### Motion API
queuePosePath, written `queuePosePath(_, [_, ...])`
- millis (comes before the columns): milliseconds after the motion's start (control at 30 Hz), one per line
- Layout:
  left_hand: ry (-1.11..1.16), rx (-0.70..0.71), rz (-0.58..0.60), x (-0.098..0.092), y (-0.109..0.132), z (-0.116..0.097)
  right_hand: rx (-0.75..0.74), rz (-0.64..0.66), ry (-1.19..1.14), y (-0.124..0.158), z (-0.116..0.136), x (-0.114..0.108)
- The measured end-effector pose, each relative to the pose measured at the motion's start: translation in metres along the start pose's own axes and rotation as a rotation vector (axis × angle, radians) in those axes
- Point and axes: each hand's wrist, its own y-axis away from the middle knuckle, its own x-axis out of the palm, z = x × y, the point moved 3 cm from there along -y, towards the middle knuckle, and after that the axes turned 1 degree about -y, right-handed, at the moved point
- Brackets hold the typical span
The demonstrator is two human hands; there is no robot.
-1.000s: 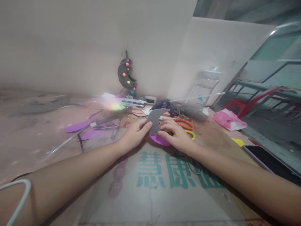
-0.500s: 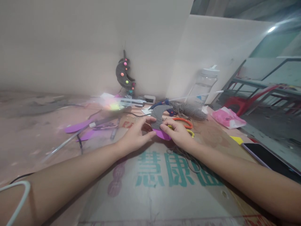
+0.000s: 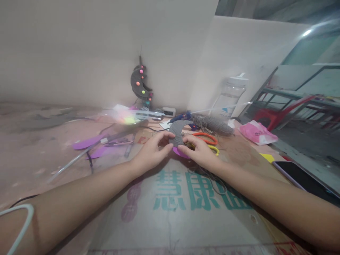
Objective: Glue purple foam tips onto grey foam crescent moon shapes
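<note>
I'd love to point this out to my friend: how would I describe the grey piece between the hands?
Find the cardboard with big green characters. Just beyond them, between left hand and right hand, is a curved grey piece, purple at its near end. The dark crescent by the wall wears coloured balls; this one shows none.

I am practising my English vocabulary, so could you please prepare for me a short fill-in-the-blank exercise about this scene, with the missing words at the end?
1. The left hand and right hand hold a yarn-wrapped crescent whose bare lower part is ____.
2. The lid of the water bottle is ____.
3. The smartphone lies close to the picture's ____ edge.
4. The plastic chair in the background is ____.

Missing words: purple; white; right; red.
</note>
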Motion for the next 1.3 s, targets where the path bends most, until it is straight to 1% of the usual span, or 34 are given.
queuePosePath(100, [0.073, 0.011, 0.009, 0.001, 0.000, 0.003, 0.024, 0.009, -0.044, 0.000, -0.001, 0.000])
queuePosePath(167, [0.079, 0.010, 0.010, 0.001, 0.001, 0.003, 0.025, 0.008, -0.055, 0.000, -0.001, 0.000])
queuePosePath(367, [-0.032, -0.028, -0.008, 0.000, 0.000, -0.004, -0.058, -0.019, 0.016, 0.000, 0.000, -0.001])
queuePosePath(500, [-0.075, -0.003, -0.034, -0.001, 0.000, -0.005, -0.100, -0.013, -0.006, -0.001, 0.002, -0.002])
queuePosePath(700, [-0.063, -0.013, -0.030, -0.001, 0.000, -0.002, -0.036, -0.030, 0.033, -0.001, -0.001, -0.001])
queuePosePath(833, [-0.022, -0.017, -0.001, 0.000, 0.001, -0.003, -0.049, -0.031, 0.059, -0.001, 0.001, 0.000])
queuePosePath(900, [0.003, -0.007, -0.004, -0.001, 0.000, -0.002, -0.041, -0.036, 0.035, -0.001, 0.002, -0.001])
queuePosePath(1000, [0.113, -0.036, -0.040, -0.003, -0.003, 0.003, 0.001, -0.041, -0.045, -0.001, 0.001, -0.001])
queuePosePath(1067, [0.218, -0.069, -0.118, -0.005, -0.007, 0.011, 0.016, -0.059, -0.081, 0.000, 0.001, -0.002])
queuePosePath(1133, [0.210, -0.108, -0.199, -0.008, -0.010, 0.020, 0.014, -0.085, -0.092, 0.000, 0.000, -0.003])
queuePosePath(1233, [0.202, -0.162, -0.220, -0.008, -0.014, 0.030, 0.005, -0.120, -0.088, 0.000, -0.001, -0.005])
queuePosePath(1300, [0.198, -0.166, -0.208, -0.007, -0.016, 0.031, -0.004, -0.137, -0.073, 0.000, -0.002, -0.006])
